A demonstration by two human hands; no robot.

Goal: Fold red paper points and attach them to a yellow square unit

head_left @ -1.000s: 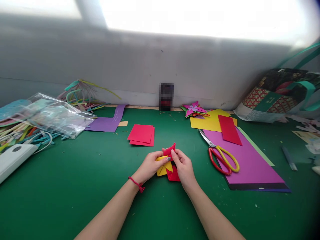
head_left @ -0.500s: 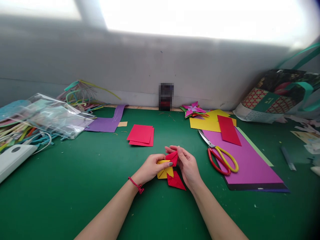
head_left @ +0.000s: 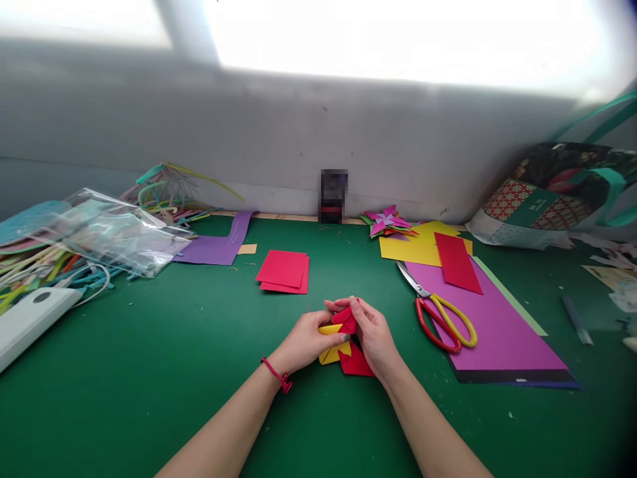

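Note:
A folded paper piece of red and yellow parts (head_left: 343,348) lies on the green table (head_left: 149,372) in front of me. My left hand (head_left: 306,344) pinches its yellow side, thumb on top. My right hand (head_left: 372,335) grips the red flap at its upper edge, fingers curled over it. Both hands meet over the piece. A red cord bracelet circles my left wrist.
Red paper squares (head_left: 283,271) lie just beyond the hands. Scissors with red and yellow handles (head_left: 440,312) rest on a magenta sheet (head_left: 492,325) at the right, near yellow paper (head_left: 413,247) and a finished paper star (head_left: 387,221). A plastic bag (head_left: 107,232) and a patterned bag (head_left: 552,192) sit at the sides.
The red flap that stood up has been pressed down against the piece. Both hands have closed in together over it, and the view has shifted slightly.

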